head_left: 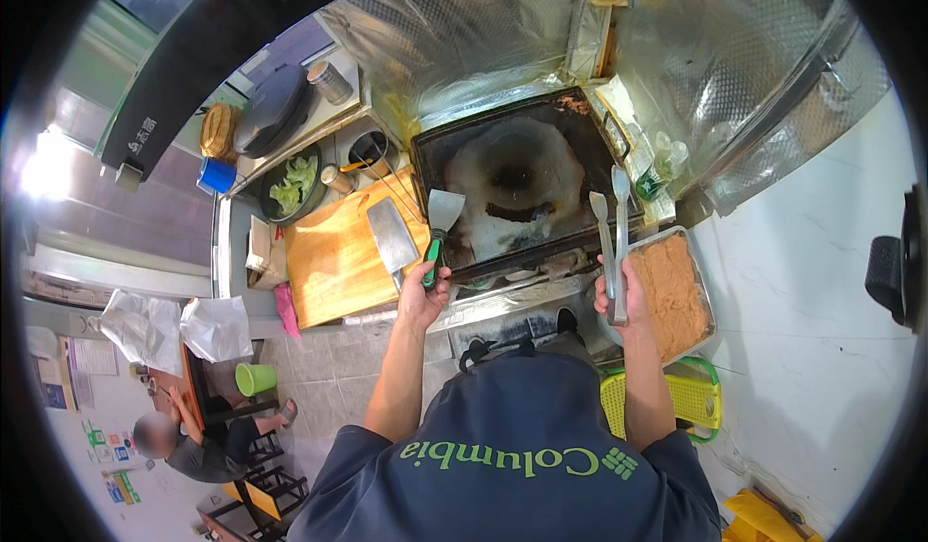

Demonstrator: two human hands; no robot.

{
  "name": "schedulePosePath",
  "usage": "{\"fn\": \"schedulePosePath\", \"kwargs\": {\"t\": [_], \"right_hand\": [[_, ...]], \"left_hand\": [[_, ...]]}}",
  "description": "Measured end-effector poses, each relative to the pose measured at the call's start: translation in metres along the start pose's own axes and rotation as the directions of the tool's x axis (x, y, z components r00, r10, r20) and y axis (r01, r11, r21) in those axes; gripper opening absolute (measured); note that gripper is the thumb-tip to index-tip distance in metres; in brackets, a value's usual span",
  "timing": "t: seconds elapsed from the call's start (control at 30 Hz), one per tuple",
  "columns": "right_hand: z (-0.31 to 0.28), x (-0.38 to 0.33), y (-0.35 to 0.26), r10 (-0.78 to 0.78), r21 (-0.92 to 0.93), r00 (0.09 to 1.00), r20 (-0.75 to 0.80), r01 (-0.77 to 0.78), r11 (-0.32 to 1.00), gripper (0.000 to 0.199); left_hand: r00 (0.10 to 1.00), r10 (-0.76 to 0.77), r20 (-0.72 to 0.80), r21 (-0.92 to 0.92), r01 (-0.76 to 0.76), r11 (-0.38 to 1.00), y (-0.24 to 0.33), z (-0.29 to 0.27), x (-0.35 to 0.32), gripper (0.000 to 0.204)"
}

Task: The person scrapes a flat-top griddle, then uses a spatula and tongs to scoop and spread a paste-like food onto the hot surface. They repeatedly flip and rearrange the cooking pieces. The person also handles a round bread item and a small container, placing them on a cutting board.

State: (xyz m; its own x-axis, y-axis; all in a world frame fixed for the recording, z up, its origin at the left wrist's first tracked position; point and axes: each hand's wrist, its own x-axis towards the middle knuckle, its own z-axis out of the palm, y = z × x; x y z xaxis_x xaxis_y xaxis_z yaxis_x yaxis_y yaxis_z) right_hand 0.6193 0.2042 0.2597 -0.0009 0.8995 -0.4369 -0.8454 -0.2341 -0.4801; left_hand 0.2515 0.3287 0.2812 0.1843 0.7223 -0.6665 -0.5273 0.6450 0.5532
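My left hand [424, 292] is closed round the green and black handle of a metal scraper [444, 215], its broad blade pointing away from me. Just left of it a cleaver [391, 237] lies on the wooden cutting board [329, 262]. In my right hand [624, 295] I grip metal tongs [619, 223], whose two arms stand apart at the tips. Ahead, between the two tools, is a square black griddle [517, 242] with a pale, worn middle and dark residue. Below and right of the tongs stands a metal tray of orange-brown paste or mince [671, 291].
Behind the board are a pan of green leaves [294, 186] and a dark pot [372, 148]. Foil sheeting [474, 29] lines the wall behind the griddle. A clear bottle [659, 170] stands at its right. A yellow-green chair [691, 397] is near my right arm. Another person [208, 450] sits at far left.
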Motion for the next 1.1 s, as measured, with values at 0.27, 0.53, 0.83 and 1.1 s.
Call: {"fn": "schedulePosePath", "kwargs": {"t": [0.27, 0.53, 0.83, 1.1], "right_hand": [[-0.002, 0.006, -0.001, -0.007, 0.429, 0.922, 0.388, -0.174, 0.886, 0.065], [-0.002, 0.009, -0.002, 0.021, 0.371, 0.929, 0.368, -0.168, 0.913, 0.067], [-0.004, 0.011, 0.005, 0.042, 0.328, 0.938, 0.343, -0.162, 0.931, 0.065], [-0.007, 0.009, 0.006, 0.039, 0.329, 0.958, 0.285, -0.136, 0.935, 0.063]], "left_hand": [[1.0, 0.01, 0.01, -0.034, -0.01, 0.999, -0.006, -0.006, -0.006, 0.014], [1.0, -0.007, 0.006, -0.025, 0.007, 1.0, -0.009, -0.011, -0.004, 0.013], [1.0, 0.004, -0.021, 0.004, -0.004, 1.0, -0.008, -0.005, -0.007, 0.012], [1.0, -0.006, -0.027, 0.008, 0.006, 1.0, -0.008, -0.003, -0.01, 0.012]]}}
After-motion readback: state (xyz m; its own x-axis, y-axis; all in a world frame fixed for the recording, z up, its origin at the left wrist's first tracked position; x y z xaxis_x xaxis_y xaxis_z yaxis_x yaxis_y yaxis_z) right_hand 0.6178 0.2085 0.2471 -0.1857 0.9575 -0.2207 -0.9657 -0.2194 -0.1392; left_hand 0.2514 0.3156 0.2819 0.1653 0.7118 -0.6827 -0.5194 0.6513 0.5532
